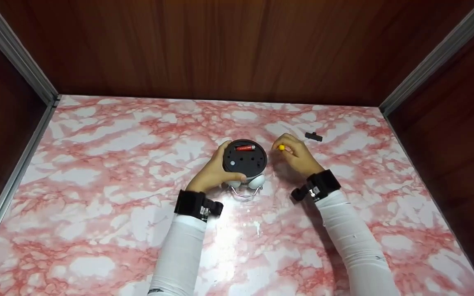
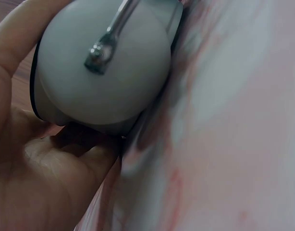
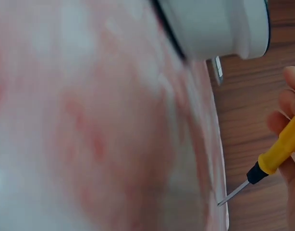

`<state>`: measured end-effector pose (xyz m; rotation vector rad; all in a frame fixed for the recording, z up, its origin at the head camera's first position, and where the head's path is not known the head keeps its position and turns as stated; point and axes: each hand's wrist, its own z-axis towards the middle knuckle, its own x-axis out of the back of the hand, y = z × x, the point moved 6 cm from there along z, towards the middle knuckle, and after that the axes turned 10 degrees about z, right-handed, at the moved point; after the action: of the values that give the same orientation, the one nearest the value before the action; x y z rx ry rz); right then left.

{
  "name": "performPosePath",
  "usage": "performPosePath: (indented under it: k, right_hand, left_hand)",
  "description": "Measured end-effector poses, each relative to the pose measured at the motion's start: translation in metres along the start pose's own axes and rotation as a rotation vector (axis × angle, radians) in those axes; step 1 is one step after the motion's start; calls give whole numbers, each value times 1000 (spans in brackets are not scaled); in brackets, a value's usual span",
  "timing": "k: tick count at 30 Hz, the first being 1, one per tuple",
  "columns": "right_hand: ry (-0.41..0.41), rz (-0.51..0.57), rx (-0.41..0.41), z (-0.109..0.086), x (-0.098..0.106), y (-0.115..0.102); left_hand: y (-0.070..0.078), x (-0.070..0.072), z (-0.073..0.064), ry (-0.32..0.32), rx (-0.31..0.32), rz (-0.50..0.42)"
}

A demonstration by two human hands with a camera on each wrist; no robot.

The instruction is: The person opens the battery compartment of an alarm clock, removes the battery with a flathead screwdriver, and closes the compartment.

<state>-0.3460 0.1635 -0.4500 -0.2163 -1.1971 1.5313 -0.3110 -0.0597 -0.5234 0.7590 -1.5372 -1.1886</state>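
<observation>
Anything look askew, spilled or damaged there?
Nothing looks damaged. The alarm clock is back-up, its red battery exposed; the black piece lying apart, beyond the right hand, is probably its cover. White marks on the table, below the clock's handle in the head view, could be glare or spillage; I can't tell.

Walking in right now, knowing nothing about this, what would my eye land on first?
Probably the red battery set in the black back of the twin-bell alarm clock, which the left hand holds back-up on the pink-and-white table. Next, the yellow-handled screwdriver in the right hand, just right of the clock. Then the small black battery cover on the table, beyond that hand.
</observation>
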Motion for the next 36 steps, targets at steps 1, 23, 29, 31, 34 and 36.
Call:
performPosePath:
  k: [1, 23, 29, 31, 34, 36]
  right_hand:
    - [-16, -10, 8, -1, 0, 3]
    - [-92, -155, -220, -13, 27, 70]
    - [-110, -226, -170, -12, 32, 75]
    - [-111, -242, -178, -12, 34, 77]
    - [-105, -267, -210, -14, 37, 80]
    - [-95, -276, -230, -15, 40, 82]
  left_hand:
    - [0, 0, 0, 1, 3, 3]
    - [0, 0, 0, 11, 10, 11]
    - [-1, 0, 0, 9, 18, 27]
    - [-1, 0, 1, 10, 14, 23]
    - [-2, 0, 1, 12, 13, 15]
    - [-2, 0, 1, 14, 9, 0]
